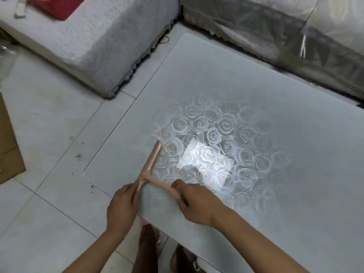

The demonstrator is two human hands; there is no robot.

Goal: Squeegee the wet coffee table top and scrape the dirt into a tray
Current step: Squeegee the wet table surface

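A pale pink T-shaped squeegee (150, 164) lies against the frosted glass coffee table top (216, 79), near its front left corner. My left hand (122, 207) grips one end of the squeegee at the table's front edge. My right hand (197, 201) holds another arm of it, thumb on top. The third arm points away toward the rose pattern (212, 138) printed in the glass. A bright patch of light reflects off the middle of the pattern. No tray is in view.
A grey covered sofa (94, 46) stands at the back left, another under clear plastic (275, 32) along the back right. Dark dirt specks (78, 156) lie on the tiled floor left of the table. Cardboard (7, 146) sits at the left edge. My feet (149, 245) show below.
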